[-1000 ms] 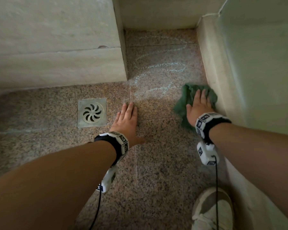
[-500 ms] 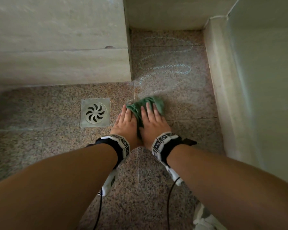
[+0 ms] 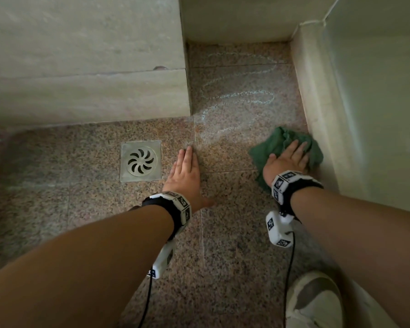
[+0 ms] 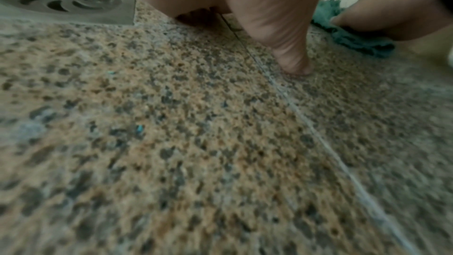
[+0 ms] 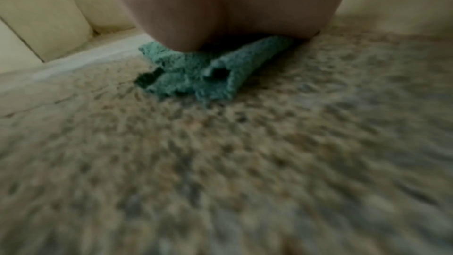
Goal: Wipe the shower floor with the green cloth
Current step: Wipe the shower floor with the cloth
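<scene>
Pressing flat with straight fingers, the right hand [image 3: 287,159] pins the cloth [image 3: 282,143] to the floor [image 3: 234,233] against the right wall [image 3: 317,129], having swept right from beside the left hand [image 3: 186,178], which stays spread flat near the drain [image 3: 141,160]. Chalky streaks [image 3: 237,100] remain farther off.
</scene>
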The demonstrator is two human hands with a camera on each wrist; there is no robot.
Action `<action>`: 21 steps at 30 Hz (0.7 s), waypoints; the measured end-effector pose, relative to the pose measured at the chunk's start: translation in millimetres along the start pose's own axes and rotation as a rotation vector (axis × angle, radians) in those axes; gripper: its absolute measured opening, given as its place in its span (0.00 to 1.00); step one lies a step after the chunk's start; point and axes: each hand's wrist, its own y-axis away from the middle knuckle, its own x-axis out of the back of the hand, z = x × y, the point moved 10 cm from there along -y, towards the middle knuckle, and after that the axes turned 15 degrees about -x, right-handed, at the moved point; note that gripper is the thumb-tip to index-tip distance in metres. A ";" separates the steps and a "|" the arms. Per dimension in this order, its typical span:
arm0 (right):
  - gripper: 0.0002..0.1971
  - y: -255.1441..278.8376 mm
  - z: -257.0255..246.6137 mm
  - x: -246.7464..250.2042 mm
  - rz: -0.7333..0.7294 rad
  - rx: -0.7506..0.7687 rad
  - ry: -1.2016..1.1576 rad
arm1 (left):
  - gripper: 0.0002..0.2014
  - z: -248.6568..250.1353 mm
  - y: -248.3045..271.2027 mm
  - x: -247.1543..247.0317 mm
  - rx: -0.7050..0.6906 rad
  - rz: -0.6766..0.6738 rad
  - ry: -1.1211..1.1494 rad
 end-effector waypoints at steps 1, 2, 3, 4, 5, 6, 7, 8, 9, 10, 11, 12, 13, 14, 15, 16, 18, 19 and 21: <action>0.38 -0.4 -4.8 0.6 -0.002 -0.024 -0.005 | 0.72 -1.2 0.7 0.5 0.008 0.005 -0.007; 0.38 -0.3 -9.1 1.8 -0.004 -0.044 -0.004 | 0.72 -3.3 1.8 1.2 0.018 0.011 -0.013; 0.38 -0.3 -13.4 2.4 -0.004 -0.048 0.004 | 0.72 -5.7 3.4 1.6 0.032 0.013 -0.016; 0.38 1.0 -18.6 2.6 -0.001 -0.031 0.017 | 0.72 -7.9 5.3 1.1 0.046 0.008 -0.013; 0.38 3.4 -25.5 1.9 0.002 0.010 0.040 | 0.73 -9.4 7.2 -0.1 0.053 -0.002 -0.009; 0.38 7.1 -35.0 0.3 0.001 0.067 0.068 | 0.72 -10.5 8.8 -0.5 0.053 -0.011 -0.006; 0.38 12.8 -47.6 -2.3 -0.008 0.133 0.095 | 0.73 -12.0 9.4 0.0 0.050 -0.015 -0.006; 0.38 20.7 -62.6 -5.6 -0.027 0.204 0.124 | 0.73 -14.5 10.0 1.5 0.048 -0.011 -0.008; 0.39 31.1 -79.1 -10.3 -0.048 0.281 0.158 | 0.73 -17.6 10.4 3.5 0.051 -0.004 -0.013; 0.39 45.2 -96.1 -15.5 -0.068 0.365 0.198 | 0.73 -21.1 10.6 5.2 0.057 0.002 -0.017; 0.39 63.6 -113.2 -22.5 -0.090 0.460 0.241 | 0.73 -25.1 12.2 6.0 0.069 0.002 -0.016; 0.39 84.5 -128.3 -30.9 -0.114 0.566 0.283 | 0.72 -27.7 13.1 6.2 0.079 0.002 -0.010; 0.39 107.0 -140.9 -42.0 -0.138 0.681 0.318 | 0.72 -29.7 14.3 6.1 0.085 0.008 -0.004; 0.39 129.3 -149.3 -53.1 -0.165 0.786 0.346 | 0.71 -30.4 15.1 7.1 0.085 0.020 0.002; 0.39 147.6 -152.4 -64.1 -0.190 0.868 0.370 | 0.71 -30.4 15.9 7.8 0.082 0.034 0.011; 0.38 160.4 -151.1 -71.8 -0.205 0.920 0.387 | 0.70 -29.7 16.6 8.5 0.079 0.044 0.022; 0.38 165.4 -142.5 -78.0 -0.186 0.959 0.420 | 0.69 -28.9 17.4 9.1 0.078 0.058 0.038; 0.37 160.6 -136.5 -76.1 -0.164 0.962 0.438 | 0.69 -28.6 17.3 9.7 0.079 0.060 0.039; 0.36 138.2 -121.4 -64.4 -0.129 0.907 0.439 | 0.69 -28.6 16.2 9.8 0.076 0.047 0.039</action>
